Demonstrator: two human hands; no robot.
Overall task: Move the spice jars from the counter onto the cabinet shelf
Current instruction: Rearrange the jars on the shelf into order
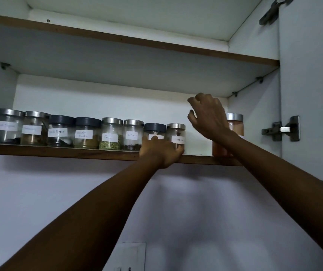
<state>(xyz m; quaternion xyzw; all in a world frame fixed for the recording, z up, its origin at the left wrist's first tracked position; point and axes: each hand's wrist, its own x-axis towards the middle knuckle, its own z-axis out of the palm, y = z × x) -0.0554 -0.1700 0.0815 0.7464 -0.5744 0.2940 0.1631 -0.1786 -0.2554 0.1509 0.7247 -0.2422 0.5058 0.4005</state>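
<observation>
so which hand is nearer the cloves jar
Left. The left hand touches the dark-lidded jar right beside the cloves jar; the right hand hovers farther right, by the tall orange jar.
</observation>
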